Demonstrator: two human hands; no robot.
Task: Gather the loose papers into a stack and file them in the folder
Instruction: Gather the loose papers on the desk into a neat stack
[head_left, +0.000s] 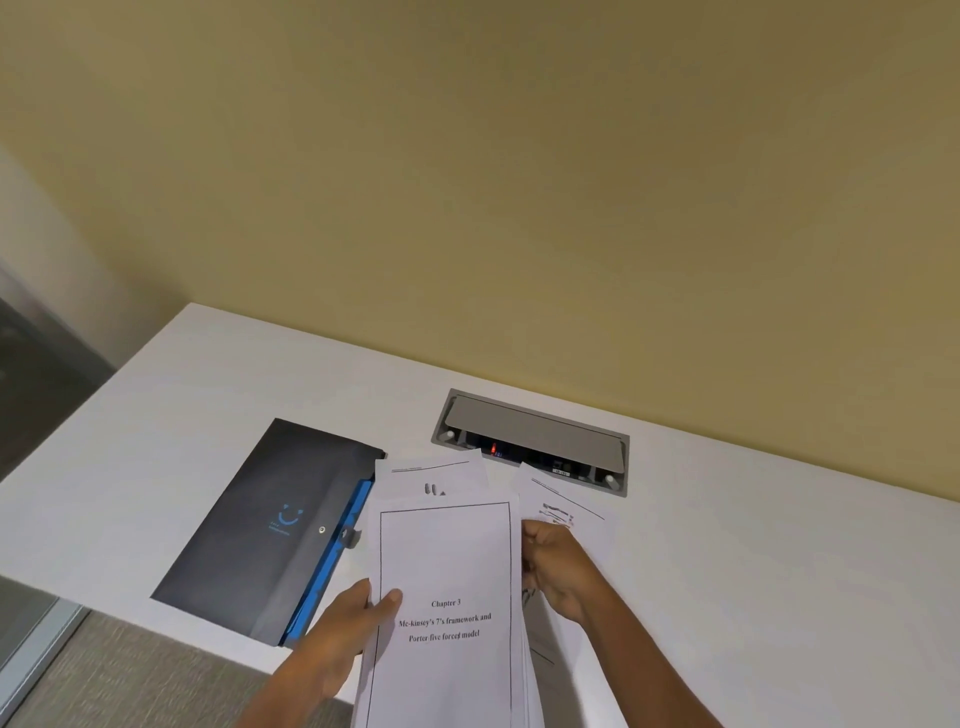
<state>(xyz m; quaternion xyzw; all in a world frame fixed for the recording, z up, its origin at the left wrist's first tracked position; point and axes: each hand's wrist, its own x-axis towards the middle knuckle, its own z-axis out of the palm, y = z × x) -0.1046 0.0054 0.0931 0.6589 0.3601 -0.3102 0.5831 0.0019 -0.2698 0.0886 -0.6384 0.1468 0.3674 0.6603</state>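
Note:
I hold a stack of white papers (447, 561) above the white desk's near edge; its top sheet reads "Chapter 3". My left hand (343, 639) grips the stack's left edge, thumb on top. My right hand (558, 569) pinches the stack's right edge. Another sheet (431, 475) sticks out behind the stack's top. A loose printed sheet (566, 501) lies on the desk under and beyond my right hand. The dark folder (265, 525) with a blue inner edge lies flat to the left of the stack.
A grey cable and socket box (535, 431) with its lid up is set into the white desk (753, 545) behind the papers. A yellow wall runs along the desk's far side. Carpeted floor (130, 675) shows past the near-left edge.

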